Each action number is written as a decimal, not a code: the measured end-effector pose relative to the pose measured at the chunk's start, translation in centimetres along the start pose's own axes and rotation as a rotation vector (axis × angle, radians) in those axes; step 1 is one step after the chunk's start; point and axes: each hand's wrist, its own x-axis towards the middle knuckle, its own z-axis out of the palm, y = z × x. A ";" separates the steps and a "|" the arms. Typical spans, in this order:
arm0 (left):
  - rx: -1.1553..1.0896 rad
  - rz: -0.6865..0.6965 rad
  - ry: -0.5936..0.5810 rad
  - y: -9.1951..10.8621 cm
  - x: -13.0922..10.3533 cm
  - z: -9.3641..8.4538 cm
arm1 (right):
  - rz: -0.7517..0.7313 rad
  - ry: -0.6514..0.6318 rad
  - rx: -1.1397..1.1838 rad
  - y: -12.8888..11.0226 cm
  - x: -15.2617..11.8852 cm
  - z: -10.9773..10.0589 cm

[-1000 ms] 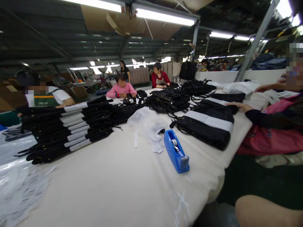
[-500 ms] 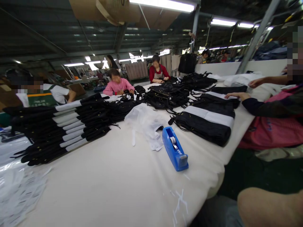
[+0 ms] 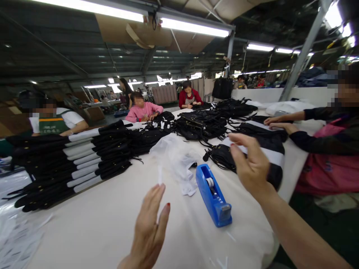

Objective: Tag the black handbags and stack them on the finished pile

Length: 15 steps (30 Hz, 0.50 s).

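My left hand point(image 3: 148, 228) is raised over the near part of the table with its fingers stretched out and nothing in it. Just beyond its fingertips lies a narrow white strip point(image 3: 160, 173). My right hand point(image 3: 251, 164) hovers in front of a folded black bag with a white paper band point(image 3: 276, 158), fingers loosely bent and apart, holding nothing visible. Between my hands, nearer the right, a blue tape dispenser point(image 3: 214, 200) stands on the table. Behind it is a crumpled translucent white plastic bag point(image 3: 174, 155).
A stack of banded black bags point(image 3: 84, 164) rises at left, beside printed white sheets point(image 3: 17, 239). More black bags point(image 3: 199, 121) are heaped across the far side of the cream table point(image 3: 92, 231). A co-worker's hands point(image 3: 277, 121) rest on a banded bag at right; other people sit beyond.
Both my hands have come into view over the table; earlier only a blurred part of an arm showed at lower right. The view has tilted up slightly. The co-worker's hands at right have drawn together.
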 end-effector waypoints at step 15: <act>0.303 0.089 0.077 -6.2 -6.6 19.4 | 0.730 -0.880 -0.623 25.0 -0.6 18.7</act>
